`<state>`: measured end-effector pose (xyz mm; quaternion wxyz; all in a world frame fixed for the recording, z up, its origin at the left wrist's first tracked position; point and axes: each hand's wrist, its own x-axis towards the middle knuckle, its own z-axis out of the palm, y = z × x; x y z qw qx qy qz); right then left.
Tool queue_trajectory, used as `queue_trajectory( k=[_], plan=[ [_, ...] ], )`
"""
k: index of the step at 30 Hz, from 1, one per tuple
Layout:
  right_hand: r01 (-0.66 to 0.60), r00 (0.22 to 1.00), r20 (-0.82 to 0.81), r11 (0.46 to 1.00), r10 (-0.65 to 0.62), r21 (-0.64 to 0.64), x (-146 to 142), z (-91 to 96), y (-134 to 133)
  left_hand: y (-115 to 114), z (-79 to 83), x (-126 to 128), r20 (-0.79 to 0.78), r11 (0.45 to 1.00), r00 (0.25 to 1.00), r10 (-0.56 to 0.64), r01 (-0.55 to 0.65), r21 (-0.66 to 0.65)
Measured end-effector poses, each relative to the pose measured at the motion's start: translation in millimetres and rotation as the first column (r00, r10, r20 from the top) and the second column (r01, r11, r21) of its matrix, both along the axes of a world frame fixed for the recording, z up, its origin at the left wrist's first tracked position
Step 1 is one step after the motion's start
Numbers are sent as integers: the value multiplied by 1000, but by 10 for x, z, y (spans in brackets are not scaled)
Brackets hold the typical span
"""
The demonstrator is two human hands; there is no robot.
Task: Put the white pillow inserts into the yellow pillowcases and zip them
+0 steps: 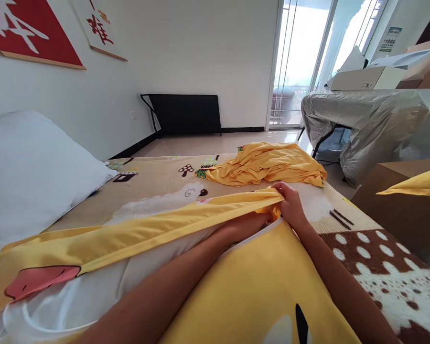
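Observation:
A yellow pillowcase [258, 272] with a printed cartoon face lies across the bed in front of me, its long side opening edged by a pale zipper strip. Inside it shows a white pillow [129, 272]. My right hand [290, 203] is closed on the upper fabric at the far corner of the opening and holds it up. Reaching into the opening near that corner, my left hand [254, 224] has its fingers mostly hidden by the cloth, so their grip cannot be made out.
A crumpled yellow cloth [268, 165] lies beyond on the patterned blanket [157, 172]. Another white pillow [32, 167] rests at left. Right of the bed stand a cardboard box [390, 205] and a plastic-covered piece of furniture [376, 114] carrying boxes. A black panel [186, 114] leans by the wall.

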<state>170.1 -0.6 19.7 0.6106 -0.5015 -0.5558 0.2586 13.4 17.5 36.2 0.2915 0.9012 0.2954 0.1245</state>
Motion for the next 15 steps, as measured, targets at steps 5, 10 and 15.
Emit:
queue_trajectory(
  k=[5,10,15],
  plan=[
    [-8,986,-167,1000,6,-12,-46,-13,0,-44,-99,132,120,988,987,110,-121,95],
    [23,984,-174,1000,-24,-7,-59,-40,6,-111,-47,38,218,978,974,67,-108,178],
    [16,983,-186,1000,-15,4,-81,-51,20,-104,21,29,185,983,976,116,-139,120]
  ],
)
